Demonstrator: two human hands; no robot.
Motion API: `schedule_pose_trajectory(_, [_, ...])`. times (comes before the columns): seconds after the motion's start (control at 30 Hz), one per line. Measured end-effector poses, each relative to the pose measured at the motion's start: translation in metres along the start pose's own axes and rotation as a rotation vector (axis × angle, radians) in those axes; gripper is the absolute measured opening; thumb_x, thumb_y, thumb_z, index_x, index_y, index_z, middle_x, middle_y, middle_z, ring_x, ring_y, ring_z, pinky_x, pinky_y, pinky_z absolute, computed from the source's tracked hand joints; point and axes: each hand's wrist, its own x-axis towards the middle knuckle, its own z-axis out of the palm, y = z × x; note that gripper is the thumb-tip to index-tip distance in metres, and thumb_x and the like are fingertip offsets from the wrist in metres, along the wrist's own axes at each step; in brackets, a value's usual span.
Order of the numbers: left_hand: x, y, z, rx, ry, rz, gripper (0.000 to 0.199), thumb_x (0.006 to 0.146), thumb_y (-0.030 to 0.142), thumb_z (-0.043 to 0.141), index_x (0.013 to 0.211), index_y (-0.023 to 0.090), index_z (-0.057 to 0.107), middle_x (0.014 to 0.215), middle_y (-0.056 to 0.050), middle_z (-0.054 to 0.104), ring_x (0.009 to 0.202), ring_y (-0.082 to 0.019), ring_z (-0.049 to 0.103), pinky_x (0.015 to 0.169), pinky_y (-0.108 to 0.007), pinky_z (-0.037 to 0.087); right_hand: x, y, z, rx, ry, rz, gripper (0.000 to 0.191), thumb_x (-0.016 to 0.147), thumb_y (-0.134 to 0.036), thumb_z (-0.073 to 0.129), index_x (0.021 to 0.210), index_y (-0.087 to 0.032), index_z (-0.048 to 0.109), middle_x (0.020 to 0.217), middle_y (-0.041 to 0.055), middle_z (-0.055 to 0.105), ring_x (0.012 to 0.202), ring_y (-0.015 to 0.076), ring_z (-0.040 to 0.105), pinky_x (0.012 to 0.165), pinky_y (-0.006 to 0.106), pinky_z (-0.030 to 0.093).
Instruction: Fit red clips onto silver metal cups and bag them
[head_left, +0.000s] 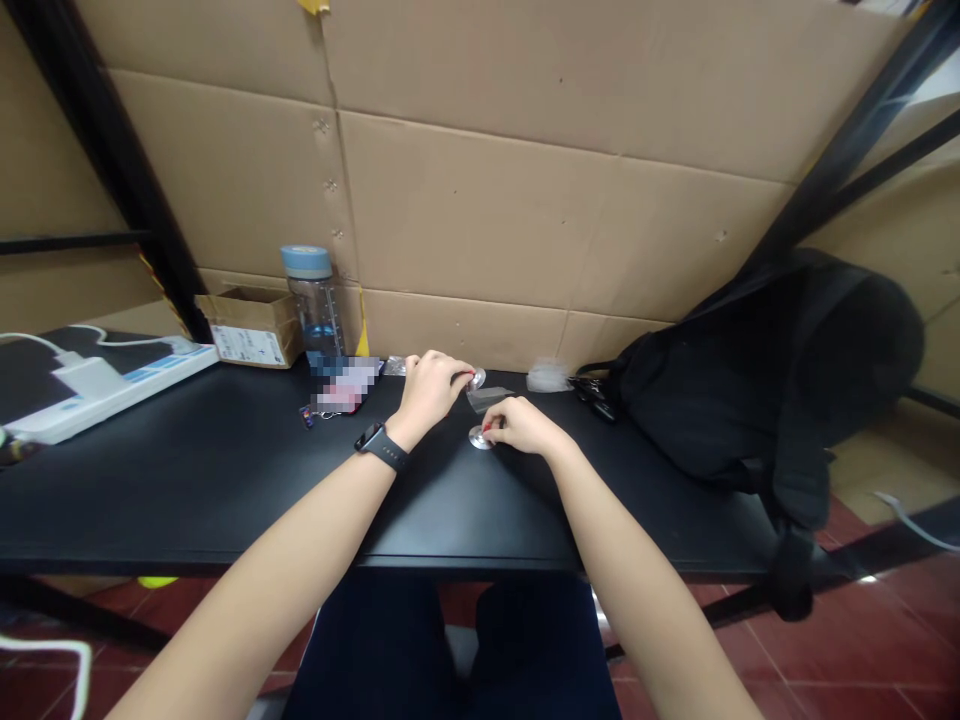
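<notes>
Silver disc (475,440) pinched in the right grip (521,425), second disc (480,379) pinched in the left grip (433,391): I'd keep both holds light, at the rims, off the film (489,401) between the grips. The right one faces up, nearly flat; round, neither shows a long axis.

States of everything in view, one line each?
Farther round silver disc: pinched by left hand
Nearer round silver disc: pinched by right hand
Clear blue-lidded plastic bottle: upright, lidded
Small brown cardboard box: top open
Long white power strip: white adapter plugged in; power unclear
Black square watch: strapped on, screen dark
Black fabric backpack: slumped; zips unclear
Phone-like dark-edged slab: flat, blurred
</notes>
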Motion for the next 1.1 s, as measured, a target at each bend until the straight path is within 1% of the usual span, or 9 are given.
schedule_pose_trajectory(0.13, [0.001, 0.0, 0.001, -0.013, 0.021, -0.032, 0.016, 0.094, 0.032, 0.062, 0.091, 0.03, 0.077, 0.093, -0.005, 0.078, 0.101, -0.028, 0.063, 0.091, -0.046, 0.037, 0.0, -0.003, 0.001, -0.005, 0.051, -0.021, 0.003, 0.076, -0.021, 0.076, 0.075, -0.023, 0.075, 0.071, -0.0001, 0.074, 0.066, 0.0165, 0.064, 0.065, 0.026, 0.045])
schedule_pose_trajectory(0.2, [0.002, 0.0, 0.001, -0.088, 0.017, -0.094, 0.014, 0.093, 0.031, 0.064, 0.089, 0.029, 0.077, 0.092, -0.004, 0.079, 0.098, -0.028, 0.066, 0.091, -0.045, 0.04, 0.001, -0.004, -0.001, 0.028, 0.126, -0.047, 0.003, 0.079, -0.022, 0.072, 0.077, -0.022, 0.073, 0.074, 0.0001, 0.074, 0.064, 0.0152, 0.063, 0.065, 0.027, 0.046])
schedule_pose_trajectory(0.3, [0.005, -0.001, 0.002, -0.279, -0.037, -0.209, 0.012, 0.091, 0.03, 0.065, 0.086, 0.027, 0.075, 0.09, -0.002, 0.079, 0.091, -0.025, 0.072, 0.089, -0.041, 0.047, 0.002, -0.004, -0.005, 0.187, 0.318, -0.076, 0.006, 0.084, -0.026, 0.067, 0.082, -0.021, 0.07, 0.083, 0.0021, 0.075, 0.07, 0.0171, 0.067, 0.071, 0.029, 0.051])
schedule_pose_trajectory(0.37, [0.006, -0.002, 0.005, -0.406, -0.071, -0.249, 0.011, 0.089, 0.031, 0.067, 0.086, 0.024, 0.075, 0.091, -0.003, 0.079, 0.09, -0.024, 0.073, 0.088, -0.038, 0.05, 0.005, -0.004, -0.007, 0.34, 0.43, -0.074, 0.012, 0.085, -0.033, 0.068, 0.086, -0.021, 0.068, 0.086, 0.004, 0.076, 0.077, 0.0203, 0.071, 0.075, 0.032, 0.054])
schedule_pose_trajectory(0.5, [0.007, -0.002, 0.012, -0.637, -0.111, -0.238, 0.016, 0.087, 0.035, 0.068, 0.09, 0.02, 0.074, 0.096, -0.007, 0.079, 0.095, -0.024, 0.074, 0.09, -0.037, 0.055, 0.008, -0.004, -0.006, 0.549, 0.528, -0.086, 0.023, 0.083, -0.043, 0.072, 0.089, -0.021, 0.067, 0.089, 0.0065, 0.075, 0.086, 0.024, 0.074, 0.08, 0.036, 0.058])
schedule_pose_trajectory(0.57, [0.007, 0.001, 0.014, -0.721, -0.132, -0.225, 0.018, 0.087, 0.037, 0.069, 0.092, 0.02, 0.074, 0.097, -0.008, 0.079, 0.096, -0.024, 0.074, 0.091, -0.037, 0.055, 0.009, -0.004, -0.004, 0.583, 0.543, -0.093, 0.026, 0.082, -0.045, 0.073, 0.09, -0.021, 0.068, 0.093, 0.0068, 0.075, 0.087, 0.0239, 0.074, 0.08, 0.036, 0.058])
schedule_pose_trajectory(0.67, [0.006, 0.005, 0.014, -0.776, -0.138, -0.218, 0.019, 0.088, 0.038, 0.069, 0.093, 0.02, 0.073, 0.096, -0.008, 0.079, 0.095, -0.024, 0.075, 0.091, -0.037, 0.056, 0.009, -0.005, -0.002, 0.64, 0.542, -0.076, 0.031, 0.08, -0.048, 0.076, 0.092, -0.02, 0.068, 0.1, 0.0068, 0.074, 0.086, 0.0225, 0.073, 0.072, 0.033, 0.059])
schedule_pose_trajectory(0.87, [0.003, 0.004, 0.018, -0.734, -0.143, -0.233, 0.017, 0.087, 0.036, 0.071, 0.093, 0.021, 0.073, 0.095, -0.007, 0.08, 0.095, -0.025, 0.075, 0.091, -0.036, 0.056, 0.007, -0.009, 0.0, 0.797, 0.472, -0.033, 0.036, 0.078, -0.048, 0.079, 0.094, -0.019, 0.065, 0.111, 0.0069, 0.071, 0.083, 0.0185, 0.075, 0.064, 0.026, 0.06])
schedule_pose_trajectory(1.1, [0.0, 0.001, 0.024, -0.649, -0.142, -0.23, 0.012, 0.085, 0.031, 0.069, 0.091, 0.021, 0.074, 0.091, -0.005, 0.079, 0.091, -0.023, 0.075, 0.089, -0.033, 0.056, 0.004, -0.009, -0.001, 0.87, 0.343, -0.016, 0.048, 0.081, -0.044, 0.079, 0.123, -0.028, 0.063, 0.114, 0.0051, 0.067, 0.078, 0.0173, 0.076, 0.063, 0.027, 0.063])
